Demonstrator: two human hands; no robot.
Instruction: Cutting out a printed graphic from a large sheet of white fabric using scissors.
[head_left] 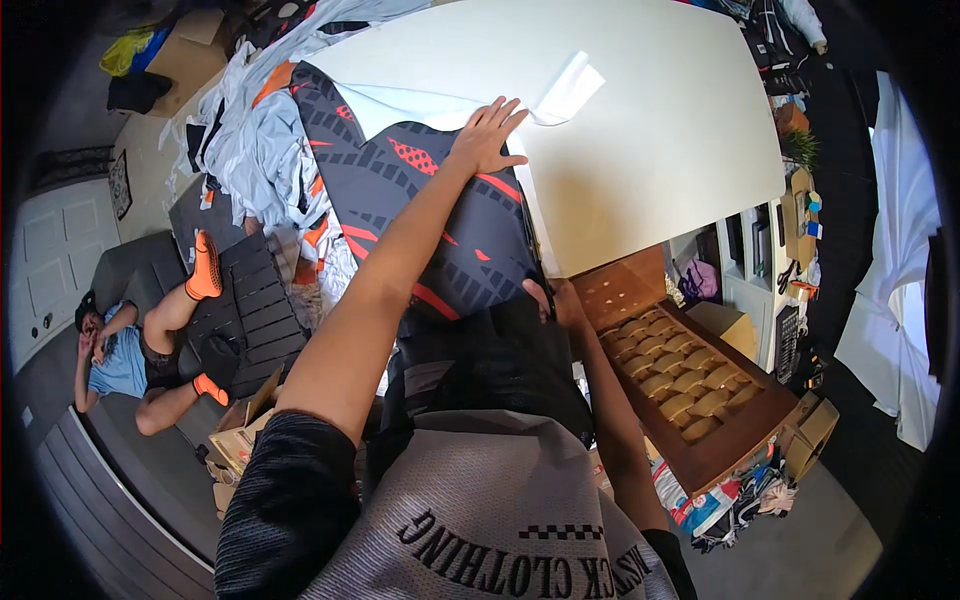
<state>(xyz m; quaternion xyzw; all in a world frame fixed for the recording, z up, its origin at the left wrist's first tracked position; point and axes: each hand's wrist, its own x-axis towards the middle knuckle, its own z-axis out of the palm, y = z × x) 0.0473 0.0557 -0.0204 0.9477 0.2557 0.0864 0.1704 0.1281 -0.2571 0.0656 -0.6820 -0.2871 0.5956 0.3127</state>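
Now left hand flat, fingers spread, on dark garment; right hand pinching garment edge at table rim.

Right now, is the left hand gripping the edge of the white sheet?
No. The left hand lies flat with fingers spread on the dark patterned fabric, beside the white sheet, not gripping it.

A big white table fills the middle of the room. A dark patterned cloth with red and orange marks lies across its near left corner and hangs over the edge. A white sheet lies flat beyond it, one corner curled up. Grey and orange fabric heaps at the left edge.
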